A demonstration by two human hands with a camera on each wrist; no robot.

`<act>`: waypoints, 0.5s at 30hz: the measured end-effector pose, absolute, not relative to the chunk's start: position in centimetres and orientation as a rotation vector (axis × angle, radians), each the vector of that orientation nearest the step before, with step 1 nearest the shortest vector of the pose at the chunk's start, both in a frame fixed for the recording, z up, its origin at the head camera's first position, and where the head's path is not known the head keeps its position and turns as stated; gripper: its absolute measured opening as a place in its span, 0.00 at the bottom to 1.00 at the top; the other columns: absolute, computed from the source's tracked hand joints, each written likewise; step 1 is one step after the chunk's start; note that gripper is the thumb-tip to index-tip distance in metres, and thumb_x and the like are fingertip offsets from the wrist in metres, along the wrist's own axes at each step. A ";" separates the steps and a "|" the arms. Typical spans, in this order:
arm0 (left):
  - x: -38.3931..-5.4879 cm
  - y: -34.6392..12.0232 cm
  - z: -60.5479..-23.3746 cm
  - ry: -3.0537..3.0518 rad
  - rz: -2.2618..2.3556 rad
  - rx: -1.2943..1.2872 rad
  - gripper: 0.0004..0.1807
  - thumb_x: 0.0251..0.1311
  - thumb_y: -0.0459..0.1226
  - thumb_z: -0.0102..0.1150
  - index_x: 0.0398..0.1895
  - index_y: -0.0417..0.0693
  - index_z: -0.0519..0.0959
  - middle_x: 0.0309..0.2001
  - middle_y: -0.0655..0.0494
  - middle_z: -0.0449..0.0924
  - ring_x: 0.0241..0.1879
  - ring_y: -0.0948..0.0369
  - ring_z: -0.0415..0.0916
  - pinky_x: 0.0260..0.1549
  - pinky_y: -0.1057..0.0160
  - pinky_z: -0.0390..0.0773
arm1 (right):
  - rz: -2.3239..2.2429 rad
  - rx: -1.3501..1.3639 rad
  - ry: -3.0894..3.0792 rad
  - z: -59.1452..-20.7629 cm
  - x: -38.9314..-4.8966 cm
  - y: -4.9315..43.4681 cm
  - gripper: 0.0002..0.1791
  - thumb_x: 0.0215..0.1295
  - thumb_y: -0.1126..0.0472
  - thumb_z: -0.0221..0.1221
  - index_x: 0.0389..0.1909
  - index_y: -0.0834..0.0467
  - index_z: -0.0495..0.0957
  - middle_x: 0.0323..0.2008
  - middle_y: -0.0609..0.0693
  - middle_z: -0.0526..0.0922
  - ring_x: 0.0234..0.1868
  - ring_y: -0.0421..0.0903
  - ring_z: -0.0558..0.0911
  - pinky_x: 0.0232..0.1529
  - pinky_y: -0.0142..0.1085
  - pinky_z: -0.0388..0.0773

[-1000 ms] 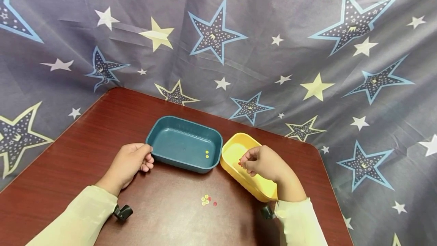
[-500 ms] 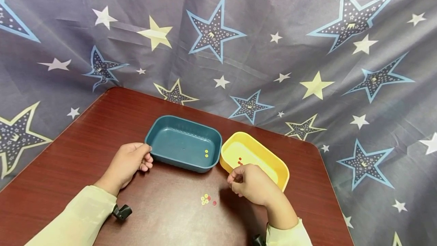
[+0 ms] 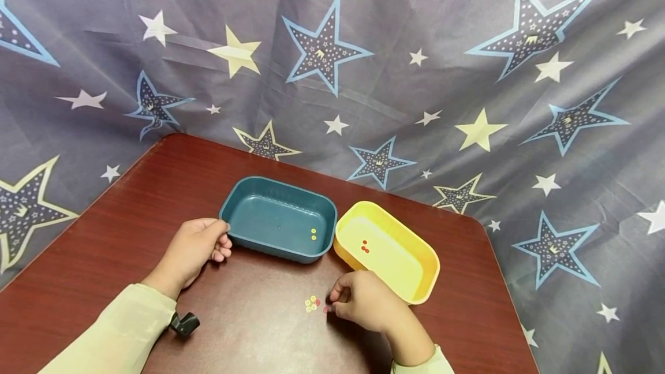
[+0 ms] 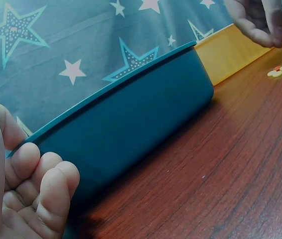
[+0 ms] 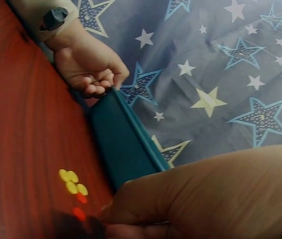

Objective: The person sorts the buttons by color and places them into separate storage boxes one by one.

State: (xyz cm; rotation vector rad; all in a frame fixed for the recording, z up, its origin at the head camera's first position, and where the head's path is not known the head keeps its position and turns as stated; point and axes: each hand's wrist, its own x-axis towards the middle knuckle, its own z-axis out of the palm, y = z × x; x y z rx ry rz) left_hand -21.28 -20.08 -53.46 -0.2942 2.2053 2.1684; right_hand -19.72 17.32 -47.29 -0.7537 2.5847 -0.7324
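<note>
My left hand (image 3: 194,250) pinches the near left corner of a teal plastic bin (image 3: 265,218) between thumb and fingers; the left wrist view shows its other fingers curled below the rim. Two small yellow discs (image 3: 313,231) lie inside that bin. My right hand (image 3: 366,302) is low over the table, thumb and forefinger parted, fingertips right at a single red disc (image 3: 325,309). Just left of it is a small cluster of yellow discs (image 3: 307,303) with one red disc (image 3: 317,302). Several red discs (image 3: 366,251) lie in the yellow bin (image 3: 400,261).
Both bins stand near each other toward the back of the brown wooden table (image 3: 234,316). A grey curtain (image 3: 395,85) printed with stars hangs behind the table and along its sides. A black wrist mount (image 3: 185,324) is on the left sleeve.
My right hand has come out from over the yellow bin, down and left to the loose discs. Red discs it held there now lie in the bin. My left hand has stayed put.
</note>
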 end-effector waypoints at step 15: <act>-21.3 -20.0 -53.4 2.207 2.170 -0.291 0.14 0.71 0.36 0.53 0.33 0.32 0.80 0.24 0.54 0.82 0.22 0.61 0.83 0.23 0.62 0.88 | -0.712 -0.760 2.602 -48.7 -19.6 16.6 0.08 0.56 0.60 0.74 0.32 0.51 0.83 0.22 0.35 0.80 0.25 0.28 0.77 0.31 0.25 0.77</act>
